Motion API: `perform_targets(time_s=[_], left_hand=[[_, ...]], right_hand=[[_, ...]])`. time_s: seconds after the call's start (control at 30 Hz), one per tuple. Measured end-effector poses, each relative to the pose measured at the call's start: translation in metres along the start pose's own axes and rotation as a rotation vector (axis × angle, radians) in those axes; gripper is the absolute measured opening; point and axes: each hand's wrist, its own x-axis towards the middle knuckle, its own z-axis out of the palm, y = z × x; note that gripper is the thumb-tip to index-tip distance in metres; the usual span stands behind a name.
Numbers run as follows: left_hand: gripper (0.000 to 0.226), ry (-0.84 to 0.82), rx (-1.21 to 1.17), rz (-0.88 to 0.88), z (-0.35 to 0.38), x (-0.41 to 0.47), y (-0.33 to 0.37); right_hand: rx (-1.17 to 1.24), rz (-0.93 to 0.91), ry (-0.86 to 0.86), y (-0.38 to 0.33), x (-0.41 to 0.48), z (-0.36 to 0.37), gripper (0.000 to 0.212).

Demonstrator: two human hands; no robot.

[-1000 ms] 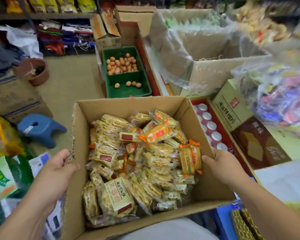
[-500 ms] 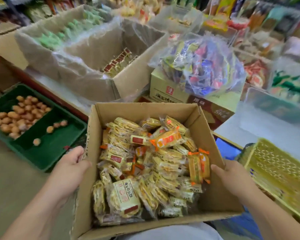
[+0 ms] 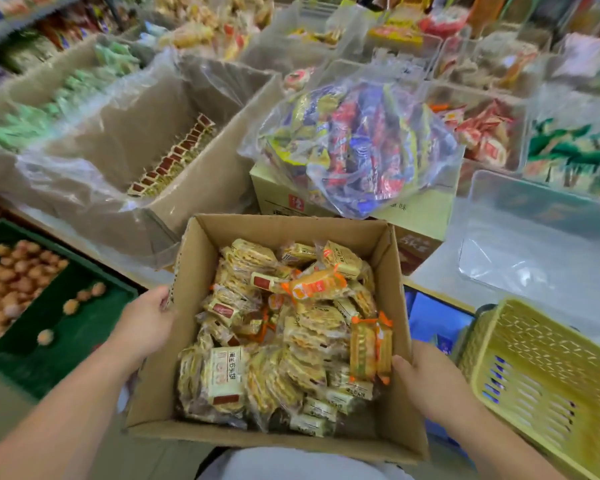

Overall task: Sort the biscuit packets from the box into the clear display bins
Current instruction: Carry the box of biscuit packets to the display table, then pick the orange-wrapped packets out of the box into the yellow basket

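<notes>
An open cardboard box (image 3: 388, 251) is held in front of my body, full of several yellow and orange biscuit packets (image 3: 284, 334). My left hand (image 3: 146, 323) grips the box's left wall, fingers curled over its edge. My right hand (image 3: 426, 386) grips the right wall, thumb inside next to an orange packet (image 3: 369, 351). An empty clear display bin (image 3: 534, 216) sits on the counter to the right. More clear bins (image 3: 492, 133) holding snacks stand behind it.
A plastic bag of mixed sweets (image 3: 354, 147) lies on a carton just beyond the box. A large lined carton (image 3: 201, 181) stands at left, a green crate of eggs (image 3: 66, 344) at lower left, and a yellow basket (image 3: 541, 375) at lower right.
The view has swung to the right with the box still held in both hands. The snack counter and the empty clear bin have come into view; the egg crate slid left.
</notes>
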Motion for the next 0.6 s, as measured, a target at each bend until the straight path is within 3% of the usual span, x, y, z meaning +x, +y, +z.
perform_targets(time_s=[0.17,0.27,0.6], left_hand=[[0.005,0.038,0.081,0.088,-0.011,0.026,0.013],[0.019,0.059,0.132,0.153,-0.014,0.046,0.017],[0.029,0.097,0.039,0.297,-0.020,0.087,0.020]], right_hand=[[0.125,-0.007,-0.026,-0.011,-0.004,0.005,0.019],[0.179,0.023,-0.003,-0.024,-0.009,0.014,0.016],[0.243,0.227,0.210,-0.062,-0.020,0.048,0.019]])
